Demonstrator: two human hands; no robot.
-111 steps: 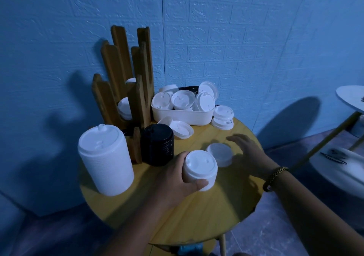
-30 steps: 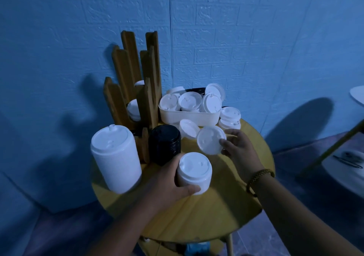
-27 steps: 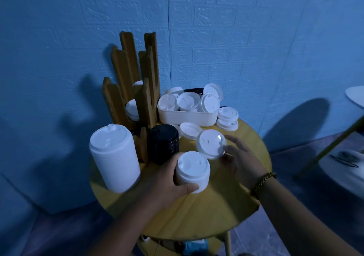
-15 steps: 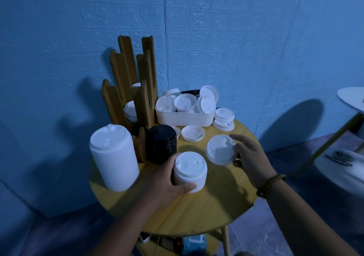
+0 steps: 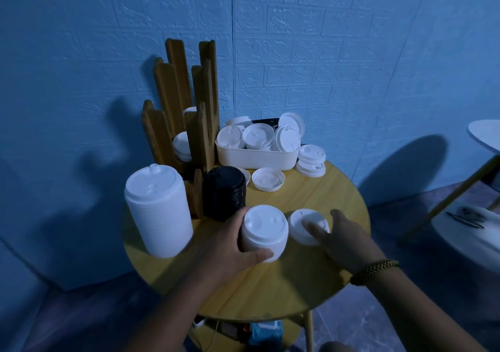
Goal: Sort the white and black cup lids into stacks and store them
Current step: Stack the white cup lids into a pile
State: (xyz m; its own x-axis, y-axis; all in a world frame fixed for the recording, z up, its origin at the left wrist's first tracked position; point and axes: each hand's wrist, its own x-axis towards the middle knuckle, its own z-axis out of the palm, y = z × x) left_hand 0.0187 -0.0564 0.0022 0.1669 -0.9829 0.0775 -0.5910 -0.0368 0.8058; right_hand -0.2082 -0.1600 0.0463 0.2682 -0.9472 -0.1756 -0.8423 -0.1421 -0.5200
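Our left hand [image 5: 232, 246] is wrapped round a short stack of white lids [image 5: 263, 230] that stands on the round wooden table [image 5: 311, 284], near its front edge and about midway across. The thumb lies across the front of the stack and the fingers curl behind it.

Just to the right of that stack, and close against it, lies a single white lid [image 5: 308, 225]. Our right hand [image 5: 343, 240] reaches over it with one finger laid across its top. The hand is blurred, so we cannot tell whether it grips the lid or only rests on it. A braided bracelet [image 5: 374, 267] sits on that wrist.

At the table's left edge stands a tall stack of white lids [image 5: 158, 211], and beside it, toward the middle, a stack of black lids [image 5: 224, 192]. Behind these two, at the far-left edge, a wooden rack [image 5: 186, 94] rises with a few white lids between its slats.

At the far edge a white tub [image 5: 257, 159] holds loose white lids. One upturned lid [image 5: 267, 179] lies just in front of it, and a small pile of lids [image 5: 311, 159] sits by its right end.
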